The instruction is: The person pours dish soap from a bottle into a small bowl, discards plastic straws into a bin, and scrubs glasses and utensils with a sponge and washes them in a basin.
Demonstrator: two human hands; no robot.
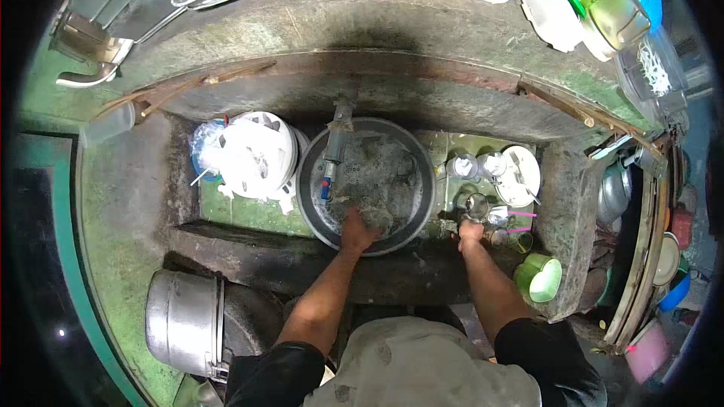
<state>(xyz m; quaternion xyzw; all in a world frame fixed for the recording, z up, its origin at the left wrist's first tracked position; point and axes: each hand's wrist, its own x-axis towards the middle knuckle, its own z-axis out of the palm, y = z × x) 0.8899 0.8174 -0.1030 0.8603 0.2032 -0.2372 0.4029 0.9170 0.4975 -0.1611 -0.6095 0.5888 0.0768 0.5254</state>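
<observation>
My left hand (357,233) reaches over the near rim of a large round grey basin (430,181). Its fingers look spread at the cloudy, sudsy water, beside a greyish blurred shape that I cannot make out. To the right, my right hand (470,234) is closed around a clear drinking glass (476,206), low by the green tiles. Several other glasses stand around it, among them a tumbler (520,241) with pink straws. Behind them are two upturned glasses (493,163) and a white plate (526,194) with cutlery on it.
A tap (336,143) with a blue-and-red end hangs over the basin. White plates (256,154) are stacked to its left. A green container (538,277) sits on the sink's right front ledge. Large metal pots (181,320) stand at the lower left, and dishes (549,7) line the back shelf.
</observation>
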